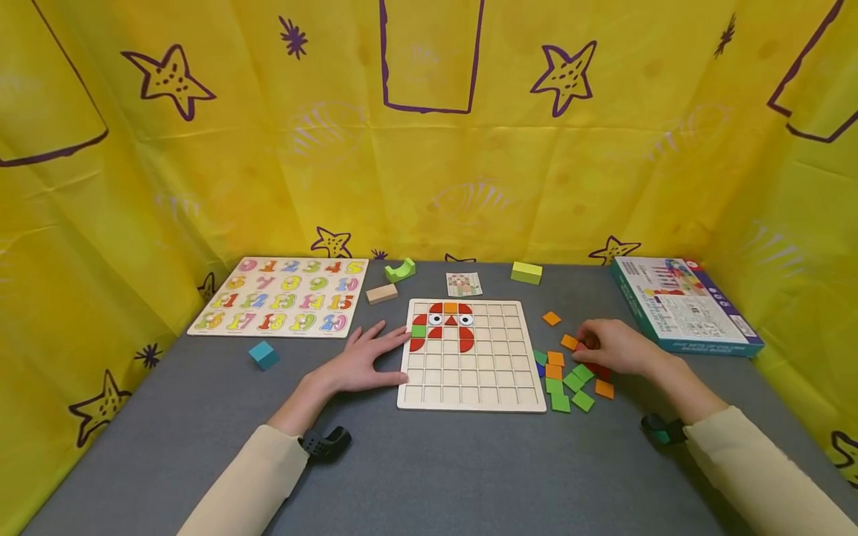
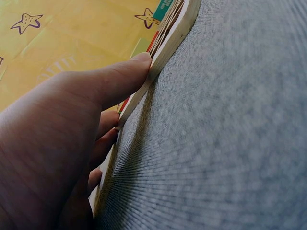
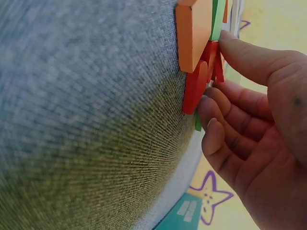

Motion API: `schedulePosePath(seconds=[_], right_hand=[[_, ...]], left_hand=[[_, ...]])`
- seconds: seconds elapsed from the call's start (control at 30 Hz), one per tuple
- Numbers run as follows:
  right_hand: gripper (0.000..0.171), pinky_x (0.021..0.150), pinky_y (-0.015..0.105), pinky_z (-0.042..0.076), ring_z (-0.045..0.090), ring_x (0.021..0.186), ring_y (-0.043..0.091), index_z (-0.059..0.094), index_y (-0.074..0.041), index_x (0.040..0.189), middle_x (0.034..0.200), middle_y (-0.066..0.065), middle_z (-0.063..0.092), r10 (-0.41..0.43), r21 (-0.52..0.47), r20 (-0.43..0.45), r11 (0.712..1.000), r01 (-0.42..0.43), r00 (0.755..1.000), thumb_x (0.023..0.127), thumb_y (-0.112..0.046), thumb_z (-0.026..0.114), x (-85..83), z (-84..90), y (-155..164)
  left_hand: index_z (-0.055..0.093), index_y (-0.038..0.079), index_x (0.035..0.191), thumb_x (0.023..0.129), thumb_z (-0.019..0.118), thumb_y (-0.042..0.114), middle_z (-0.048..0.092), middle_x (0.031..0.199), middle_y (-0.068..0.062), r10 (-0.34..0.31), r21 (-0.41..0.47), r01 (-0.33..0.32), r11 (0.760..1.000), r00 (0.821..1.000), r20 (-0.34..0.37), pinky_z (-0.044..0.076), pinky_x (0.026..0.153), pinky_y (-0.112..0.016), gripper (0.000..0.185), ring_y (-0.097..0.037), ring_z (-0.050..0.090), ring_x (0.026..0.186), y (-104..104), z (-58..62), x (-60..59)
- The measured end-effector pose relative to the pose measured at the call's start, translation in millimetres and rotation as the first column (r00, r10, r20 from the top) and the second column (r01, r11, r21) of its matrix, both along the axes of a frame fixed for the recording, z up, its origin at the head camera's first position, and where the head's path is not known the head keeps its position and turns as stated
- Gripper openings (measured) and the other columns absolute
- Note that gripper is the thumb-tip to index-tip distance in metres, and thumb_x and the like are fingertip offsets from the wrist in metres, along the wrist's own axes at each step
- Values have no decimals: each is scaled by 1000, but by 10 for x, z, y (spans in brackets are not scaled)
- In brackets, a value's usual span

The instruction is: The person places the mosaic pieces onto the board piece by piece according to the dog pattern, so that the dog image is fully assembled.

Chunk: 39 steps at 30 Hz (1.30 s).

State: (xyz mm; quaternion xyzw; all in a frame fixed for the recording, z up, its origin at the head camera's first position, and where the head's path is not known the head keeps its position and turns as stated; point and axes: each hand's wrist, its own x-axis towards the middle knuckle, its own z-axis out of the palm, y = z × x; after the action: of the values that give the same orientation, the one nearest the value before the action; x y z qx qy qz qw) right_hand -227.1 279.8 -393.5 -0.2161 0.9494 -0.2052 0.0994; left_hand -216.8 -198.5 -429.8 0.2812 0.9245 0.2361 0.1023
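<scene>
red piece [image 3: 196, 88] at right hand [image 1: 613, 346] fingertips

Grid board [image 1: 471, 380] is laid centre on the table [image 1: 429, 476], a few pieces [image 1: 444, 325] seated in its far-left cells. Left hand [image 1: 362, 362] is rested flat on the table, touching the board's left edge. Loose tiles [image 1: 566, 380] are scattered just right of the board; right hand [image 1: 613, 346] is placed over their far part, fingertips on one tile. Number puzzle [image 1: 284, 305] is set far left, a cube [image 1: 264, 354] near it. Three blocks [image 1: 382, 293] and a card [image 1: 464, 284] are lined up beyond the board. Box [image 1: 684, 305] is placed far right. Backdrop [image 1: 429, 149] is hung behind.
</scene>
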Motion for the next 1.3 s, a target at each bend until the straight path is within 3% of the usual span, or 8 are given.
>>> schedulePosePath(seconds=[0.33,0.53,0.7,0.9,1.07,1.3], right_hand=[[25,69,31,51,54,77,17,66,-3,102,87,-1,62,18,-35,48,999,-16,999,90,-21,78,16,19,6],[19,75,33,51,55,83,20,66,-5,103,89,-1,61,16,-99,92,995,-7,996,92,-15,76,5,48,20],[17,79,31,51,58,85,20,70,-6,108,94,-2,66,64,-175,97,983,-47,993,94,-16,73,-26,115,-21],[22,80,29,53,60,89,23,68,0,114,98,3,68,94,-289,149,956,-47,984,97,-13,71,-66,148,-261],[20,79,33,53,60,86,24,67,2,111,97,4,68,101,-313,165,949,-45,981,97,-12,70,-113,144,-535],[20,79,33,53,63,86,25,69,2,116,99,6,69,184,-329,123,935,-135,975,99,-9,66,-171,148,-895]], left_hand=[[38,19,158,90,65,61,30,163,1,-3,-3,3,1000,1000,-12,-3,115,-65,84,-37,7,152,-5,-18,-6],[38,19,158,90,65,61,30,163,1,-3,1,3,1000,1000,-5,-4,115,-64,84,-37,7,153,0,-15,1],[38,19,158,90,65,61,31,163,1,-1,2,1,1000,1000,-7,-4,115,-65,84,-37,7,153,3,-14,0],[39,19,158,90,65,62,31,163,1,-5,4,5,1000,1000,-14,-3,115,-65,84,-37,7,153,0,-24,-11],[38,20,158,90,65,62,31,163,1,-3,2,3,1000,1000,-8,-3,115,-65,85,-37,7,152,0,-31,-10],[38,20,158,90,65,63,31,163,1,-3,0,3,1000,1000,-15,-3,115,-64,85,-36,8,153,-2,-33,-9]])
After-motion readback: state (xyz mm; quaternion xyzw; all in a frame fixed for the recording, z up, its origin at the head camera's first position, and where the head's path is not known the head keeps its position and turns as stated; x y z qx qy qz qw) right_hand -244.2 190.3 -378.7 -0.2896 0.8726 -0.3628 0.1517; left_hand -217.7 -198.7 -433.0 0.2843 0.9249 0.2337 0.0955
